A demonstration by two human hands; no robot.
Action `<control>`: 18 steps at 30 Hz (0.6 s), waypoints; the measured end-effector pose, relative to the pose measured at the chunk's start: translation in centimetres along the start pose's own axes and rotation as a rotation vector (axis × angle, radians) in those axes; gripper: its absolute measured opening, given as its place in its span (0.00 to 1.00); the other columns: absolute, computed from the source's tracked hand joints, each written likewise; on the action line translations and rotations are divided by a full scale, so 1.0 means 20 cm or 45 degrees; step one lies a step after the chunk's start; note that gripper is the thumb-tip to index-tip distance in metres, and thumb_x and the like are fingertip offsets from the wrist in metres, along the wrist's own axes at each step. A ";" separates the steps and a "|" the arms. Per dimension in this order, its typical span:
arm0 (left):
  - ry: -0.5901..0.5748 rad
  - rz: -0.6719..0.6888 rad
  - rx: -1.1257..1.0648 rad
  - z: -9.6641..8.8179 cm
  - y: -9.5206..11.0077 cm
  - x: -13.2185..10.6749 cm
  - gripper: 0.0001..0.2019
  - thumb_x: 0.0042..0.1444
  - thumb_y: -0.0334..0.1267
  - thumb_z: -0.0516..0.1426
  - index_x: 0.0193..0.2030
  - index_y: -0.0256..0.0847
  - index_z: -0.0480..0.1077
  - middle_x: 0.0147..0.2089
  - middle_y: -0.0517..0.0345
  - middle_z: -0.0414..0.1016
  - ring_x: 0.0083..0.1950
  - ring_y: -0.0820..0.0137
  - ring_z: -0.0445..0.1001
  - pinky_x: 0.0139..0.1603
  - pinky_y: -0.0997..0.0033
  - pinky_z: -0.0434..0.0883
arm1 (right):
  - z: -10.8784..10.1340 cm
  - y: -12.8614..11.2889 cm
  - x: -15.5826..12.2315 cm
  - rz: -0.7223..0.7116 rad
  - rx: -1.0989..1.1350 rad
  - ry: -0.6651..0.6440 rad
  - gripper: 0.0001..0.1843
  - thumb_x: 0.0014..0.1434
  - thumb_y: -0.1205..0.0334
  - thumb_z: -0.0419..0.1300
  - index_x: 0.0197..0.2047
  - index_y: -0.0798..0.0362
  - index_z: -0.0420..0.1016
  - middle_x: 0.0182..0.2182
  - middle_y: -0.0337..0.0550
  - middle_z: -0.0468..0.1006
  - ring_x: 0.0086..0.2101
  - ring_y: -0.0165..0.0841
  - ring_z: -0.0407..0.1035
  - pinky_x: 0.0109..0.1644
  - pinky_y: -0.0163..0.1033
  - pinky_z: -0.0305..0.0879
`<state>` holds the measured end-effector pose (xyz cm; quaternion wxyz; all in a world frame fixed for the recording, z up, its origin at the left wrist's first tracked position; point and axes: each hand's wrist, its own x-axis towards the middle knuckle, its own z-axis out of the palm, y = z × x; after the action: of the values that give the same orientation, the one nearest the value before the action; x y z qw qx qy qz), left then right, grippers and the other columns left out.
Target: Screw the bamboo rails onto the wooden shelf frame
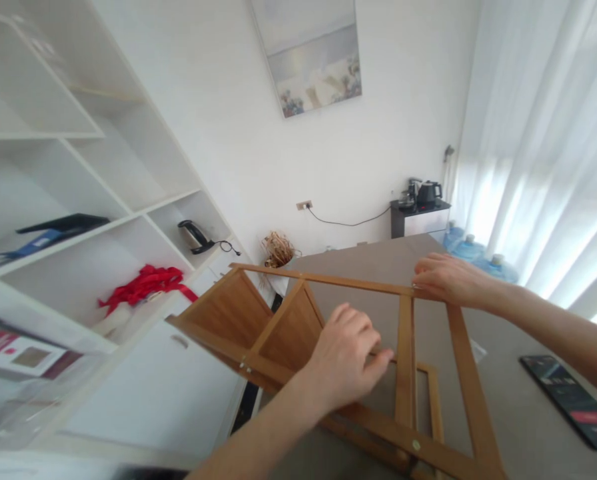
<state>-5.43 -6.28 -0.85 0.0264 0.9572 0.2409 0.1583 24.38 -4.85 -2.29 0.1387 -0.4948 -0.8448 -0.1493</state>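
Note:
A wooden slatted rack [288, 320] of brown bamboo lies tilted on the grey table [518, 413], its far end hanging past the table's left edge. My left hand [346, 357] is closed in a pinch on a thin inner rail near the rack's middle. My right hand [451, 280] grips the rack's far top rail at its right corner, fingers curled over the wood.
A black phone [571, 400] lies on the table at the right. White shelving [103, 200] on the left holds a kettle [194, 237], red ribbon [143, 283] and a dark folder. A small cabinet with a kettle [423, 207] and water jugs [471, 248] stand by the curtain.

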 end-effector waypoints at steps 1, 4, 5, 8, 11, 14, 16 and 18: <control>0.046 -0.010 0.036 0.00 -0.06 0.08 0.14 0.62 0.45 0.51 0.40 0.40 0.73 0.43 0.52 0.73 0.49 0.64 0.68 0.61 0.57 0.58 | 0.00 0.00 0.03 -0.038 -0.019 -0.037 0.16 0.66 0.57 0.51 0.32 0.51 0.77 0.33 0.43 0.75 0.35 0.32 0.66 0.38 0.36 0.55; 0.007 -0.129 0.079 0.06 -0.24 0.26 0.19 0.63 0.50 0.49 0.49 0.40 0.71 0.51 0.49 0.71 0.54 0.62 0.67 0.60 0.57 0.58 | 0.01 0.00 0.11 -0.101 -0.055 -0.085 0.16 0.65 0.54 0.52 0.32 0.52 0.77 0.32 0.43 0.74 0.35 0.33 0.64 0.36 0.36 0.53; -0.060 -0.165 0.070 0.09 -0.28 0.30 0.20 0.63 0.51 0.48 0.51 0.40 0.70 0.50 0.50 0.72 0.53 0.62 0.68 0.59 0.58 0.60 | 0.02 0.00 0.13 -0.117 -0.061 -0.082 0.17 0.65 0.54 0.53 0.31 0.52 0.77 0.31 0.43 0.74 0.35 0.33 0.64 0.35 0.36 0.52; -0.109 -0.245 0.048 0.18 -0.36 0.33 0.20 0.64 0.52 0.47 0.55 0.43 0.67 0.50 0.52 0.72 0.53 0.63 0.68 0.55 0.61 0.62 | 0.04 0.03 0.18 -0.206 -0.090 -0.098 0.18 0.65 0.54 0.53 0.30 0.53 0.75 0.29 0.43 0.74 0.35 0.33 0.64 0.33 0.36 0.51; -0.080 -0.286 0.053 0.24 -0.38 0.32 0.18 0.65 0.49 0.45 0.55 0.46 0.67 0.49 0.54 0.71 0.52 0.64 0.68 0.54 0.61 0.62 | 0.05 0.05 0.18 -0.332 -0.110 -0.102 0.18 0.66 0.54 0.51 0.31 0.54 0.74 0.30 0.43 0.74 0.34 0.33 0.63 0.32 0.36 0.50; -0.060 -0.330 0.056 0.26 -0.37 0.32 0.18 0.65 0.50 0.45 0.54 0.48 0.68 0.47 0.54 0.72 0.51 0.64 0.68 0.53 0.61 0.61 | 0.05 0.07 0.17 -0.399 -0.096 -0.067 0.18 0.67 0.54 0.50 0.31 0.54 0.74 0.30 0.44 0.74 0.34 0.33 0.64 0.32 0.36 0.51; -0.054 -0.356 0.056 0.27 -0.37 0.34 0.19 0.65 0.52 0.46 0.52 0.48 0.70 0.44 0.55 0.73 0.49 0.64 0.69 0.52 0.62 0.61 | 0.04 0.08 0.17 -0.394 -0.067 -0.058 0.18 0.66 0.54 0.50 0.31 0.54 0.73 0.29 0.44 0.74 0.33 0.33 0.64 0.32 0.35 0.51; -0.055 -0.378 0.055 0.27 -0.37 0.36 0.19 0.64 0.53 0.46 0.48 0.48 0.72 0.41 0.56 0.73 0.47 0.64 0.70 0.49 0.63 0.62 | 0.03 0.08 0.18 -0.377 -0.032 -0.078 0.18 0.66 0.54 0.51 0.30 0.54 0.73 0.28 0.43 0.73 0.32 0.32 0.64 0.30 0.35 0.49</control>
<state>-1.07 3.80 -4.84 0.0342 0.9146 0.3825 0.1269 24.10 -0.95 -1.31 0.0829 -0.3708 -0.9104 -0.1635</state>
